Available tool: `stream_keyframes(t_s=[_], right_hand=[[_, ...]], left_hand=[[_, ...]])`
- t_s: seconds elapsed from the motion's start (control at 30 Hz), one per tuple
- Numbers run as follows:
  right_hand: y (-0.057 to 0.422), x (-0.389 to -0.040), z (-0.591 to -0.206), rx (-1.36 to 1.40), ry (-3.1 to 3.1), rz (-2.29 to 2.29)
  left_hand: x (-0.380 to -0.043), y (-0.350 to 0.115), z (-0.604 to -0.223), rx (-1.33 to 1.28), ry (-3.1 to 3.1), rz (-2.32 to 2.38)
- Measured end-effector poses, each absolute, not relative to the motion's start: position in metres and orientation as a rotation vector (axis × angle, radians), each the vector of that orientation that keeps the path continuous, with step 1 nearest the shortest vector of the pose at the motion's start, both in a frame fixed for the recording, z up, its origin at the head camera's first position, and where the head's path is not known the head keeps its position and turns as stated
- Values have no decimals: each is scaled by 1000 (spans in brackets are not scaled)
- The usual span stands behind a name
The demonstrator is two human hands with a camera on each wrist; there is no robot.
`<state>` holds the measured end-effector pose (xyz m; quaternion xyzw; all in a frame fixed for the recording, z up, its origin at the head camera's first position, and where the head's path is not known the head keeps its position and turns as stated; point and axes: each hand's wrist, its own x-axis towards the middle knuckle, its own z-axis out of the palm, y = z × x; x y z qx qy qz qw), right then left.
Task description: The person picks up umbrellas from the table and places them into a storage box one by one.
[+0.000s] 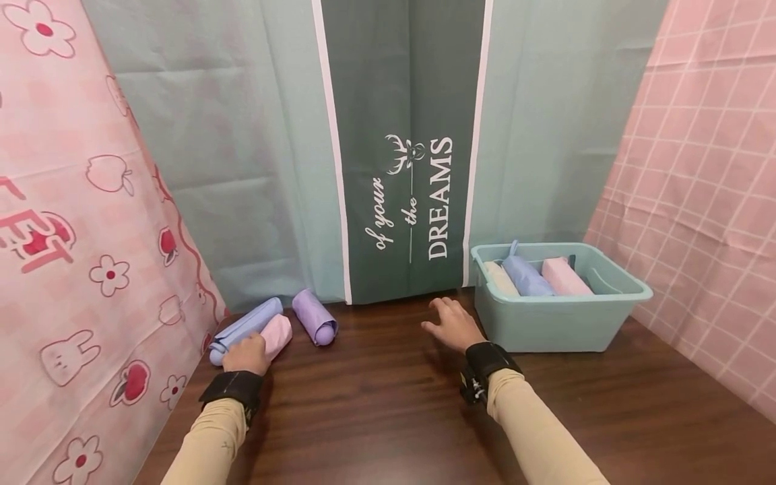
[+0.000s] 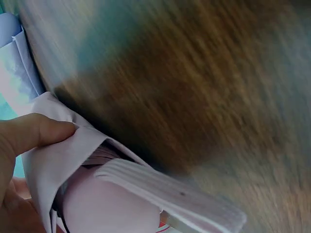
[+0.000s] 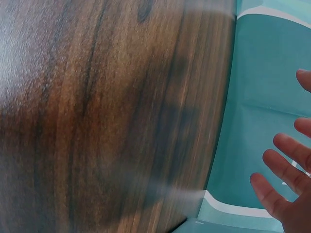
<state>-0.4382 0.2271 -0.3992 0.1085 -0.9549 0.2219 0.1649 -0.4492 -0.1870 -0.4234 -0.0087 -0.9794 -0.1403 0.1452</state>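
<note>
In the head view my left hand (image 1: pixel 245 355) grips a pink folded umbrella (image 1: pixel 277 333) at the left of the table. The left wrist view shows my thumb pressed on its sleeve, with the rounded handle (image 2: pixel 112 206) and a wrist strap (image 2: pixel 170 187) sticking out. A blue folded umbrella (image 1: pixel 254 322) lies just beyond that hand, and a purple folded umbrella (image 1: pixel 310 315) lies to its right. My right hand (image 1: pixel 455 325), fingers spread and holding nothing, hovers left of the light-teal basket (image 1: pixel 552 327).
Inside the basket are a cream-coloured item (image 1: pixel 500 278), a blue folded umbrella (image 1: pixel 529 276) and a pink folded one (image 1: pixel 566 276). Behind the dark wooden table (image 1: pixel 364 404) hangs a green cloth (image 1: pixel 403 87). Pink cloths (image 1: pixel 715 168) enclose the sides.
</note>
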Motion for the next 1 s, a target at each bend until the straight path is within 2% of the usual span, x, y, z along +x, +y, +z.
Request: stream_keyframes(t_s=[0.5,1.0], right_hand=[[219,-430,-388,387,-2668,664],[214,-415,-371,572,-2552,584]], left_hand=[[-428,-169,-388,-167,-2688,-359],[-407,-87,-361,-592,-2365,-169]])
